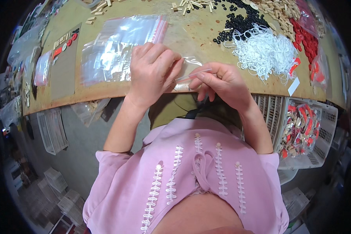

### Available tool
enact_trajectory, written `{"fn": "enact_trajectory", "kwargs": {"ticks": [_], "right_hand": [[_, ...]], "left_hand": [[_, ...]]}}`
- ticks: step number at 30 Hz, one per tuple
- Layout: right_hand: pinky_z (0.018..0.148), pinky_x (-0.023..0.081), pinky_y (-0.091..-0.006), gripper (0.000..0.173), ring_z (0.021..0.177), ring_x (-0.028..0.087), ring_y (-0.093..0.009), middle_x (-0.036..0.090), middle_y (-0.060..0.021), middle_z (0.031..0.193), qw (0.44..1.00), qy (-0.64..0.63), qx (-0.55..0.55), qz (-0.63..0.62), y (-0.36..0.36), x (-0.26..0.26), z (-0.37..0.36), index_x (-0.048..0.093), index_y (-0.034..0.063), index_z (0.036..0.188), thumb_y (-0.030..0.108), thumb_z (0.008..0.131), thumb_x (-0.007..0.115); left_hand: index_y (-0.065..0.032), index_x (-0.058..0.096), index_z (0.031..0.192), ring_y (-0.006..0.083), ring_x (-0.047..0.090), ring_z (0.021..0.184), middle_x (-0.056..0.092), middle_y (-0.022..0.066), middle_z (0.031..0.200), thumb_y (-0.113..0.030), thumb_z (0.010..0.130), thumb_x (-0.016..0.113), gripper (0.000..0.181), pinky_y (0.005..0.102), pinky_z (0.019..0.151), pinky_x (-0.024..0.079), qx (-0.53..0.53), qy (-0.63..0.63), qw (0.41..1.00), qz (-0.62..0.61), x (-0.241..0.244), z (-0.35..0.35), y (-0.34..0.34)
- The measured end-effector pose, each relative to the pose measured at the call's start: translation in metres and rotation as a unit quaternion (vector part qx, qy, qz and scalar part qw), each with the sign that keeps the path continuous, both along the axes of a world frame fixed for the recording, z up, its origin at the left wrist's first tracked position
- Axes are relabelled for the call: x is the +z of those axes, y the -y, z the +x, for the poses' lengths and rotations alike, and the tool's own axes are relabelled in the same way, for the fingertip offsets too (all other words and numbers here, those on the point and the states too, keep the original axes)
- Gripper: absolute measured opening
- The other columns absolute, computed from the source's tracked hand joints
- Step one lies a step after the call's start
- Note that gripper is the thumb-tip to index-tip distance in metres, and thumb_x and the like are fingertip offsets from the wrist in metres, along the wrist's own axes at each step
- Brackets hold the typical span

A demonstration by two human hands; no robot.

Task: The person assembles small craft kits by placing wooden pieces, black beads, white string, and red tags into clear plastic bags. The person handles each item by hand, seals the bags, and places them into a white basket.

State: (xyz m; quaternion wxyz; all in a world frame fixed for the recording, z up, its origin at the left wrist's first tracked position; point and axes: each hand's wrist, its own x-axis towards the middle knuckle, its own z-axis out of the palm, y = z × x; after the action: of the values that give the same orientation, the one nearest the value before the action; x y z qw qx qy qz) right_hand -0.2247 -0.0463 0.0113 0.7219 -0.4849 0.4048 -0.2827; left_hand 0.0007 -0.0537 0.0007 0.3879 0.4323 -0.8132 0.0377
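Note:
A small clear zip-seal plastic bag (183,86) with a red line along its mouth is at the table's front edge, between my hands. My right hand (223,80) pinches one end of the bag's mouth between thumb and forefinger, the other fingers loosely curled. At the opposite end, my left hand (153,68) is curled closed on the bag, its fingertips partly hidden. Something pale shows inside the bag, too blurred to name. Just beyond my left hand lies a stack of flat clear zip-seal bags (117,49), also edged in red.
Tangled white cord (264,51) lies to the right, beside black rings (242,22), wooden pieces (280,13) and red parts (307,44). A brown board (65,70) with sample parts is at left. Below right, a white plastic crate (327,128) holds filled bags.

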Motion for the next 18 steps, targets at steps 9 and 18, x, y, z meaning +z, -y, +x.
{"fn": "enact_trajectory", "kwargs": {"ticks": [9, 18], "right_hand": [[0.046, 0.043, -0.0178, 0.019, 0.053, 0.056, -0.003, 0.065, 0.0002, 0.070, 0.989, 0.060, -0.136, -0.022, 0.000, 0.002, 0.013, 0.068, 0.0031, 0.092, 0.020, 0.101, 0.070], [0.042, 0.037, -0.0194, 0.021, 0.046, 0.051, -0.005, 0.061, 0.0004, 0.061, 0.994, -0.025, -0.102, -0.038, -0.005, 0.000, 0.011, 0.063, 0.0050, 0.083, 0.016, 0.101, 0.066]], "left_hand": [[-0.0018, 0.071, 0.089, 0.0183, 0.065, 0.064, 0.068, 0.0086, 0.076, -0.007, 0.081, 0.080, 0.013, 0.0301, 0.058, 0.051, -0.077, -0.220, 0.942, 0.242, 0.012, -0.025, -0.014], [-0.0051, 0.070, 0.096, 0.0200, 0.067, 0.061, 0.067, 0.0102, 0.075, -0.004, 0.086, 0.071, 0.010, 0.0324, 0.056, 0.052, 0.044, -0.191, 0.941, 0.275, 0.005, -0.021, -0.013]]}}
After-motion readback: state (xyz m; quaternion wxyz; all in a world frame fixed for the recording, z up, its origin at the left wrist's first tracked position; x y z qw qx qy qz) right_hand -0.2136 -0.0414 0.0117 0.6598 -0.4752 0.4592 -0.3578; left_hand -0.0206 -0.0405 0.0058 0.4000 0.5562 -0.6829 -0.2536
